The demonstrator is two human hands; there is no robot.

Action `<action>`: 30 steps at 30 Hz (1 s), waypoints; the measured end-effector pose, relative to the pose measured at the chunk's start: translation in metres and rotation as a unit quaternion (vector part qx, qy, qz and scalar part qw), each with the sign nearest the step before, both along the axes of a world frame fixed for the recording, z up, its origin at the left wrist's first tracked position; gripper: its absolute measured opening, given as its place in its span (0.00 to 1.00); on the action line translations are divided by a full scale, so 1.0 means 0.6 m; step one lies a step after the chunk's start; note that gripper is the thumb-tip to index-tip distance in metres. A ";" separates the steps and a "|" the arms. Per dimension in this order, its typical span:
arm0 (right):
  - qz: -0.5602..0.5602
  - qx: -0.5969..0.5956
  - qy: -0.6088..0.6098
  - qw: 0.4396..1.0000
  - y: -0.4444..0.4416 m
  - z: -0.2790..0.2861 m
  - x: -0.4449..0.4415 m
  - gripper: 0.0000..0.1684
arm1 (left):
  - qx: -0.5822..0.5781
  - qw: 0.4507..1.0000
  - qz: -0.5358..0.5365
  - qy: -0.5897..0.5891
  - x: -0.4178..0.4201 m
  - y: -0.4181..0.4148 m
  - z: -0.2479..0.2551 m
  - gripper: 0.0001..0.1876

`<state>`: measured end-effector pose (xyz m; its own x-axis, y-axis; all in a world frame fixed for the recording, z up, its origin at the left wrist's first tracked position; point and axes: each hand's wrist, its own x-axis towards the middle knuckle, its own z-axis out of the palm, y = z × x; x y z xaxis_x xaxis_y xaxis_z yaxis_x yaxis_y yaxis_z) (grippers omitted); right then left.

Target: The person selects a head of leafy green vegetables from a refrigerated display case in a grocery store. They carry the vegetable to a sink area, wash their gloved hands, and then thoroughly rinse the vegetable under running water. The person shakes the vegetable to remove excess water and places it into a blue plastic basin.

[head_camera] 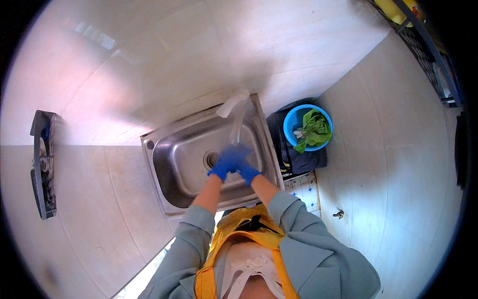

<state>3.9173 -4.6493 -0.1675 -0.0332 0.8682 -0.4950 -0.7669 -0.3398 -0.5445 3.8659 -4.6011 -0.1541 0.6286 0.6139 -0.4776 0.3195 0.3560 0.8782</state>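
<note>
Both my hands wear blue gloves and meet over the stainless steel sink (pixel 186 149), a little right of its drain (pixel 211 160). My left hand (pixel 224 162) touches or overlaps my right hand (pixel 246 171). Motion blurs the fingers, so their pose and anything between them cannot be made out. A stream of water (pixel 236 129) comes down from the pale tap (pixel 234 102) at the sink's far edge and reaches the gloves.
To the sink's right, a blue plastic basket (pixel 289 138) holds leafy green vegetables (pixel 315 127) on dark folded material (pixel 308 160). A grey wall rack (pixel 37 164) hangs at left, another shelf (pixel 422 48) at upper right. A small metal fitting (pixel 338 213) sticks out of the right wall.
</note>
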 end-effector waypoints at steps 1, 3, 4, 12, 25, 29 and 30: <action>0.013 -0.001 -0.011 1.000 0.003 -0.007 0.010 0.18 | 0.014 0.993 -0.111 0.026 -0.012 0.022 0.013 0.14; -0.003 0.006 0.055 0.998 0.007 -0.013 0.008 0.17 | 0.106 0.951 -0.290 0.032 -0.042 0.050 0.035 0.14; -0.042 0.014 0.148 0.988 0.005 -0.019 0.002 0.17 | 0.337 0.863 -0.376 0.024 -0.050 0.049 0.012 0.15; -0.189 -0.010 0.197 0.962 0.020 -0.019 -0.033 0.17 | 0.265 0.963 0.029 0.034 -0.032 -0.019 -0.053 0.09; -0.143 0.003 -0.161 0.976 0.036 0.006 -0.022 0.16 | 0.053 0.978 0.196 -0.050 0.000 -0.043 -0.134 0.11; -0.091 0.001 -0.176 0.980 0.037 0.002 -0.004 0.16 | 0.300 0.943 0.071 0.122 -0.017 -0.047 -0.159 0.10; -0.055 -0.009 -0.198 0.979 0.042 -0.005 0.030 0.16 | 0.303 0.941 0.079 0.126 -0.009 -0.051 -0.161 0.10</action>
<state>3.9351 -4.6240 -0.1706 0.2580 0.8465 -0.4656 -0.5289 -0.2795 -0.8013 3.8604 -4.6315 -0.2508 0.4195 0.8983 -0.1304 0.5301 -0.1258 0.8386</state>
